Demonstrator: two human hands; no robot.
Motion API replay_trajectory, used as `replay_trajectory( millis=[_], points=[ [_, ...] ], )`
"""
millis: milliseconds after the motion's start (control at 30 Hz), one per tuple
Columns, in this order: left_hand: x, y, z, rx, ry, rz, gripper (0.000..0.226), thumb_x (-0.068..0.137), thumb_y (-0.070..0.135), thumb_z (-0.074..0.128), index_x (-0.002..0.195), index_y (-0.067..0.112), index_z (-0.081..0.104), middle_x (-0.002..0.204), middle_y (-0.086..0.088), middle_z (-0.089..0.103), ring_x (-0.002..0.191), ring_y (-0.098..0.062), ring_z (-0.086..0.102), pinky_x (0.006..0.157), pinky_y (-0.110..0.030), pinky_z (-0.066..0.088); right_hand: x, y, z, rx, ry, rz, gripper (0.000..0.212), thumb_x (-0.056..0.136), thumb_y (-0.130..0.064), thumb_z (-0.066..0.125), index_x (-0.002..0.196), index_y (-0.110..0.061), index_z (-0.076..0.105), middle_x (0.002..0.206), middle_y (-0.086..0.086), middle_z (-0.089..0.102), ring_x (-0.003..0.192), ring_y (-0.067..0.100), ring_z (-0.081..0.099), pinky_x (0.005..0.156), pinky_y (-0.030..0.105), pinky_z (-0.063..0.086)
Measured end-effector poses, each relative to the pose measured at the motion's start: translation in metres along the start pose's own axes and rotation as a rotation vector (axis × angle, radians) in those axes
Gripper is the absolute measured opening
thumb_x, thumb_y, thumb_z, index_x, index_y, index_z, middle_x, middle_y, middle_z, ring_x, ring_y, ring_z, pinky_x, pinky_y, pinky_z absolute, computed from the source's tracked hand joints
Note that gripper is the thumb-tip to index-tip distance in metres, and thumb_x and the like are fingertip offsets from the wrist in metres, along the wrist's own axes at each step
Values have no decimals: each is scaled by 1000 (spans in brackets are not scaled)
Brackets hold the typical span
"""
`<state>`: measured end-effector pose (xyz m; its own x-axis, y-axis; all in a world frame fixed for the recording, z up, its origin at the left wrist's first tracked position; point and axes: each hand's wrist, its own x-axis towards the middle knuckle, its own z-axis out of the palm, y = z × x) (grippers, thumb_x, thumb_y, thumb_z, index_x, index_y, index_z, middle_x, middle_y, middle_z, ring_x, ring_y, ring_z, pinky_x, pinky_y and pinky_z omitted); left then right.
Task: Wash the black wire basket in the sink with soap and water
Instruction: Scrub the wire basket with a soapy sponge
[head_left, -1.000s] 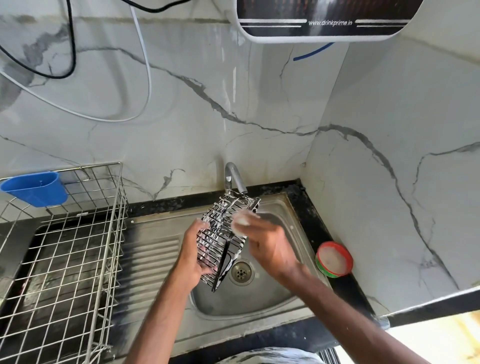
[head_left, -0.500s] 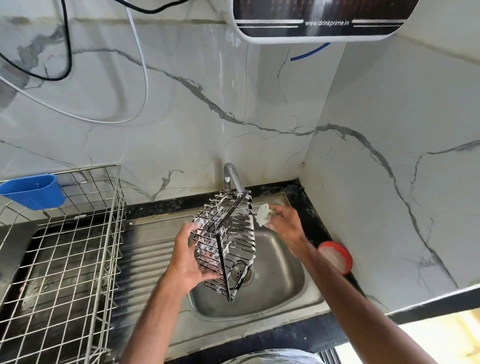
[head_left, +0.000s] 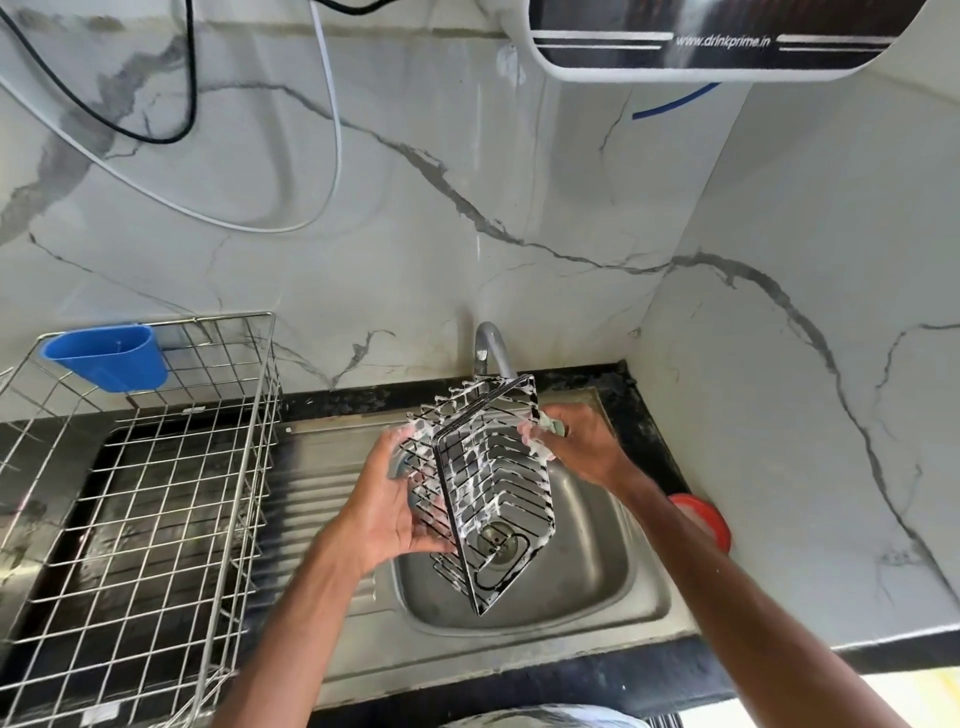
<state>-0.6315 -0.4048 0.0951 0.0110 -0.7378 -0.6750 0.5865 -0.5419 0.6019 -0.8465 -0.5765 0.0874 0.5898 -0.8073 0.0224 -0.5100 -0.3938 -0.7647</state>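
Since the preceding frame, the right grip (head_left: 582, 447) had closed in on the black wire basket (head_left: 498, 467), its fingers curled round a soapy scrub pad (head_left: 557, 427) touching the upper rim. The left grip (head_left: 387, 512) clasped the opposite side. Between both grips, the sudsy basket hung tilted over the sink (head_left: 587, 587).

The wire basket (head_left: 488, 483) is black, streaked with white foam, and the pad (head_left: 557, 427) against it looks pale grey-green under white lather. The sink (head_left: 597, 587) and tap (head_left: 488, 345) are dull steel grey, the desk (head_left: 353, 402) black, the wall (head_left: 415, 208) white marble with grey veins. A silver grid rack (head_left: 234, 317) carries a bright blue cup (head_left: 106, 356); a red-rimmed tub (head_left: 704, 517) has a whitish top, and black cable (head_left: 193, 78), white hose (head_left: 336, 130) and blue tube (head_left: 675, 104) cross the wall.
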Motion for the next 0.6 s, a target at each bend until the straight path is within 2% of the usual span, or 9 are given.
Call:
replay_trajectory(
  millis=[33, 133, 200, 267, 367, 467, 500, 533, 600],
  points=[
    [1, 0, -1, 8, -5, 5, 123, 66, 90, 62, 165, 32, 18, 162, -20, 37, 126, -53, 59, 101, -76, 44, 1, 0, 0, -14, 12, 1, 21, 96, -37, 66, 75, -37, 63, 60, 2, 63, 42, 15, 53, 38, 39, 45],
    [3, 0, -6, 83, 18, 43, 133, 62, 97, 59, 166, 31, 8, 168, -19, 26, 127, -51, 59, 94, -64, 56, 5, 4, 2, -36, 43, 17, 31, 95, -34, 67, 69, -41, 53, 54, -3, 55, 44, 8, 48, 43, 21, 39],
    [4, 2, -8, 190, 74, 79, 125, 69, 95, 50, 166, 30, 7, 171, -16, 17, 134, -51, 52, 88, -57, 61, 6, 4, 2, -36, 44, 35, 29, 95, -35, 67, 68, -32, 61, 54, 1, 57, 45, 11, 47, 41, 29, 38],
    [4, 5, -10, 279, 109, 98, 118, 71, 93, 43, 166, 30, 9, 166, -23, 22, 115, -40, 66, 89, -56, 61, 7, 4, 3, -22, 19, 59, 28, 96, -38, 65, 76, -20, 71, 60, 8, 66, 44, 19, 51, 40, 34, 40],
    [0, 9, -12, 474, 119, 109, 151, 39, 111, 44, 165, 33, 15, 144, -22, 42, 83, -23, 63, 91, -51, 61, 8, -1, 1, -40, 29, 117, 24, 96, -33, 67, 73, -28, 67, 59, -3, 65, 42, 10, 52, 37, 25, 37],
    [-5, 12, -5, 638, 96, 191, 161, 27, 113, 36, 164, 29, 19, 121, -1, 49, 95, -22, 51, 87, -41, 58, 12, -3, -2, 15, 40, 176, 16, 95, -31, 69, 82, -23, 73, 69, -5, 74, 50, 12, 66, 44, 27, 48],
    [-7, 11, -1, 644, 79, 231, 163, 24, 113, 39, 162, 28, 21, 124, 2, 47, 102, -21, 50, 86, -35, 55, 14, -3, -3, 54, 37, 208, 14, 94, -30, 70, 86, -20, 75, 72, -4, 76, 56, 15, 71, 48, 30, 52],
    [-8, 9, 3, 637, 62, 273, 163, 24, 112, 46, 162, 27, 21, 136, 3, 43, 114, -19, 50, 90, -32, 52, 14, -1, -4, 106, 27, 244, 14, 93, -30, 71, 89, -18, 76, 74, -4, 77, 60, 16, 73, 51, 31, 55],
    [-5, 2, 7, 589, 35, 322, 157, 37, 102, 66, 163, 25, 13, 165, -1, 26, 136, -20, 45, 111, -46, 41, 15, 2, -5, 220, -14, 320, 16, 91, -30, 74, 92, -15, 78, 79, -2, 78, 68, 17, 76, 62, 35, 62]
  ],
)
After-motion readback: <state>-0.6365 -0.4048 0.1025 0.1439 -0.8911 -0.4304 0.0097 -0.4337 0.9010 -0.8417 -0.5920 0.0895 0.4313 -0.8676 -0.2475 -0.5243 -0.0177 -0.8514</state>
